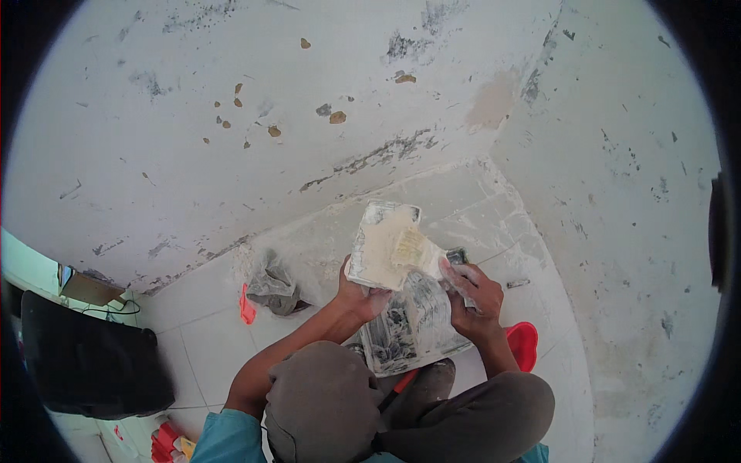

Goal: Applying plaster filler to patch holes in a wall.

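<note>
Soft light, bowed edges, black corners

Left grip [361,299] on paste-laden board [367,245], right grip [476,295] on scraper [421,253], smeared tray [434,330] below, scuffed wall [255,174]

I see the person's legs [494,409] folded, knees high. The bare left forearm [309,328] slants inward, its left hand [359,299] curled in a supporting grip; the right hand [476,297], whitened at the fingers, clasps opposite.

The long white wall [177,69] is marked by grey scuffs [409,46] and brown chips [337,117]. It is met at its right by another worn wall [633,216]; at its foot, pale floor tiles [208,355] are laid.
</note>
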The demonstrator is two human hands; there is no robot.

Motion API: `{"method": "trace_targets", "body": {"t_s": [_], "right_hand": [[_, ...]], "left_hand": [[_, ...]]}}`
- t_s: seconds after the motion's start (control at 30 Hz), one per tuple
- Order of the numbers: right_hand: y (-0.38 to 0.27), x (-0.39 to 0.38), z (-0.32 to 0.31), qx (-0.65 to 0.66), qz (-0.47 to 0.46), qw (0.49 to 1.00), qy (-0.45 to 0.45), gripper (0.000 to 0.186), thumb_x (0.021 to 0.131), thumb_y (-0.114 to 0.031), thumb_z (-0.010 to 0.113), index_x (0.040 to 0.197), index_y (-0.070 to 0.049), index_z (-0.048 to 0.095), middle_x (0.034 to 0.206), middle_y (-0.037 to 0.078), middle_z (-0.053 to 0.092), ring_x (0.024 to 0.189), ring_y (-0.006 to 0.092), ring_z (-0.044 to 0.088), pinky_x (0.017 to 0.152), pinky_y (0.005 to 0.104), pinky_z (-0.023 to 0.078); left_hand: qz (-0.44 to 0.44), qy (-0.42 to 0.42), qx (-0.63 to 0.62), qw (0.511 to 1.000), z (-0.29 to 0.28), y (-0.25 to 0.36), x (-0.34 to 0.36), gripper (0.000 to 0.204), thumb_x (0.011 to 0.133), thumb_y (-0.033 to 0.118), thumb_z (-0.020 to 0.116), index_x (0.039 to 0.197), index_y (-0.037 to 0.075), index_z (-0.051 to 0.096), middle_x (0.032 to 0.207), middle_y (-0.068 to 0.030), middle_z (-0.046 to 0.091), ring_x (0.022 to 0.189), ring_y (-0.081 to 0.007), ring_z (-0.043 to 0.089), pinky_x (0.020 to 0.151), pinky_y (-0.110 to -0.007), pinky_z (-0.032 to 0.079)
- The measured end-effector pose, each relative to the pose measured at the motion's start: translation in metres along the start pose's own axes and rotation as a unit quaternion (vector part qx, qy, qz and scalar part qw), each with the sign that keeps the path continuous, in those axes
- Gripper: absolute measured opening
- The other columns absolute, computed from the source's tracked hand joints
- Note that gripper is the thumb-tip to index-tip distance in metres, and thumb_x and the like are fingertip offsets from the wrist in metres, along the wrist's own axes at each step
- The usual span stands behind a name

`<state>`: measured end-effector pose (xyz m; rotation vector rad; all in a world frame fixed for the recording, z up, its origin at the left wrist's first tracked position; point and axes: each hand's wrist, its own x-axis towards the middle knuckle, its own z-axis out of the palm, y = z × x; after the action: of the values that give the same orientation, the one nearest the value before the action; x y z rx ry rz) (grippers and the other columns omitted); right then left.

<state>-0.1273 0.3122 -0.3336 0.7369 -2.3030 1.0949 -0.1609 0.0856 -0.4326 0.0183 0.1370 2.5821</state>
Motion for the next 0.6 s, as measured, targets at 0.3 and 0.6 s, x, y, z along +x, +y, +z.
{"method": "trace_targets", "body": {"t_s": [0.3, 0.6], "right_hand": [[0.014, -0.017, -0.011, -0.061, 0.000, 0.997, -0.045, 0.069, 0.062, 0.014, 0.065, 0.126, -0.012, 0.070, 0.099, 0.011, 0.071, 0.081, 0.0276, 0.070, 0.066, 0.0347, 0.056], [0.036, -0.049, -0.035, 0.156, 0.208, 0.963, 0.074, 0.023, 0.087, 0.000, 0.067, 0.110, 0.005, 0.069, 0.084, 0.013, 0.070, 0.062, 0.0162, 0.066, 0.055, 0.0286, 0.051]], "left_hand": [[0.087, 0.226, 0.117, 0.963, 0.028, -0.007, 0.001, 0.049, 0.099, 0.040, 0.036, 0.130, 0.011, 0.060, 0.116, -0.0055, 0.069, 0.099, -0.0193, 0.067, 0.081, -0.035, 0.054], [0.109, 0.178, 0.079, 0.975, 0.036, -0.003, -0.004, 0.040, 0.099, 0.038, 0.053, 0.127, 0.010, 0.058, 0.109, -0.0087, 0.068, 0.085, -0.0234, 0.063, 0.067, -0.038, 0.047]]}}
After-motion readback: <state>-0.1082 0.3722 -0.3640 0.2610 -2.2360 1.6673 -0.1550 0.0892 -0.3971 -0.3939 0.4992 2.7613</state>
